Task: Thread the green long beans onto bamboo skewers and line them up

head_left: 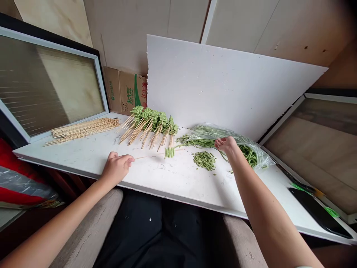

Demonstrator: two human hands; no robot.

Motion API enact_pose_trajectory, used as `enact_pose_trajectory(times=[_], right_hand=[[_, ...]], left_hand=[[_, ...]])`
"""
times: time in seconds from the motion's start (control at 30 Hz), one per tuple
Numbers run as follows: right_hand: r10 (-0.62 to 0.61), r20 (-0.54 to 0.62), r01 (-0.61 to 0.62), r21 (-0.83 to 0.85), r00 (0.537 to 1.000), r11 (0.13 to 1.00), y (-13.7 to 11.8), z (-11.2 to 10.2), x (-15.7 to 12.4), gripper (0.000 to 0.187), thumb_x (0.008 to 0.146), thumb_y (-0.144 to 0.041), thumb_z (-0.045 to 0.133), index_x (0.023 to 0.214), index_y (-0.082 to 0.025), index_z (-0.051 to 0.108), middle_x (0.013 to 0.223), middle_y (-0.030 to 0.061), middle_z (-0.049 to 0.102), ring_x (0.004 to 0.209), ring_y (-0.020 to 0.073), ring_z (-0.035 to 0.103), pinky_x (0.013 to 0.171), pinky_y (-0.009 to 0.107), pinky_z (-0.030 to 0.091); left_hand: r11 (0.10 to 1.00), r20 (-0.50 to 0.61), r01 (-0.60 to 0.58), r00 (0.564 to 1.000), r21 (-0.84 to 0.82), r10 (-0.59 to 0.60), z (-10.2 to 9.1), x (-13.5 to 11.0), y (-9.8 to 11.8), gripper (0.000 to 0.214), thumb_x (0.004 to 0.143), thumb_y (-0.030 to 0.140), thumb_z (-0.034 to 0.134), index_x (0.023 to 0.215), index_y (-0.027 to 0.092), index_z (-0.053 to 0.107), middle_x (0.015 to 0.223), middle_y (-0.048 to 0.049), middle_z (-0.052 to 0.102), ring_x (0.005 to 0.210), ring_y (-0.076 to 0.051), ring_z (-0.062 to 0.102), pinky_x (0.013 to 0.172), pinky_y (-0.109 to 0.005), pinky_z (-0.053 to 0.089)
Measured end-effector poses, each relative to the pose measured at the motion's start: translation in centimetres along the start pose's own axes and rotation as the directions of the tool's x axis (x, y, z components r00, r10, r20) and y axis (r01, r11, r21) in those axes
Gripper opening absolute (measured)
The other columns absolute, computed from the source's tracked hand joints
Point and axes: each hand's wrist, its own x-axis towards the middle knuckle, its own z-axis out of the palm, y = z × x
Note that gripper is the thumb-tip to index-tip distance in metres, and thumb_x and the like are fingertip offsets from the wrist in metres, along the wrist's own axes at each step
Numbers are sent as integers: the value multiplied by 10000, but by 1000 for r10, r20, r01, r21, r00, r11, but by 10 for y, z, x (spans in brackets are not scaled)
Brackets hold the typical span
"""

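My left hand (118, 166) is closed on the end of a thin bamboo skewer (145, 156), held nearly level just above the table. A long green bean (169, 152), folded back and forth in a zigzag, is threaded on this skewer, whose tip points right. My right hand (225, 143) is over the loose long beans (201, 143) at the mouth of a clear plastic bag (263, 158). Its fingers look loosely bent and somewhat apart; whether they touch a bean is hard to see. Below it lies a small heap of short bean pieces (204, 160).
Finished-looking bean skewers (156, 121) are stacked at the back, beside bare skewers (83, 127) and a cardboard box (125, 91). A white board (223, 85) leans behind. A black phone (318, 212) lies at the right. The white table's front edge (181, 200) is before my lap.
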Motion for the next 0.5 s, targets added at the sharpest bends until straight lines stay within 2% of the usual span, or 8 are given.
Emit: enact_pose_trajectory(times=[0.1, 0.2, 0.33, 0.43, 0.5], right_hand=[[77, 3, -77, 30, 997, 997, -10, 3, 14, 283, 807, -28, 511, 980, -249, 547, 959, 53, 724, 734, 165, 657, 643, 296, 522], [133, -11, -132, 27, 991, 991, -25, 6, 24, 260, 800, -45, 550, 971, -240, 549, 912, 51, 735, 713, 184, 639, 702, 371, 533], [180, -49, -180, -2, 983, 984, -42, 12, 27, 89, 867, -179, 590, 940, -228, 573, 676, 9, 608, 598, 183, 537, 717, 444, 523], [153, -87, -155, -19, 984, 988, -49, 15, 23, 53, 898, -226, 561, 924, -232, 607, 582, -43, 460, 548, 165, 441, 677, 404, 501], [116, -98, -118, -15, 988, 993, -53, 16, 20, 82, 872, -211, 567, 925, -238, 624, 594, -42, 454, 567, 166, 436, 658, 369, 487]], left_hand=[[999, -31, -41, 999, 16, 42, -18, -22, -20, 297, 884, 125, 492, 882, 248, 763, 750, 14, 806, 631, -183, 669, 911, -419, 403], [999, -68, 13, 998, 35, -11, -30, -34, -29, 302, 870, 161, 480, 920, 253, 763, 742, 23, 798, 617, -191, 654, 919, -426, 417], [987, -63, 159, 985, 21, -158, -31, -33, -23, 299, 912, 255, 469, 939, 267, 767, 747, 15, 787, 641, -225, 591, 957, -446, 443], [981, -46, 193, 980, -17, -193, -28, -27, -17, 293, 897, 296, 482, 928, 281, 773, 742, 5, 784, 685, -249, 573, 958, -452, 460], [983, -49, 181, 982, -30, -182, -27, -25, -16, 290, 892, 309, 486, 922, 283, 773, 733, -1, 783, 699, -254, 570, 966, -457, 460]])
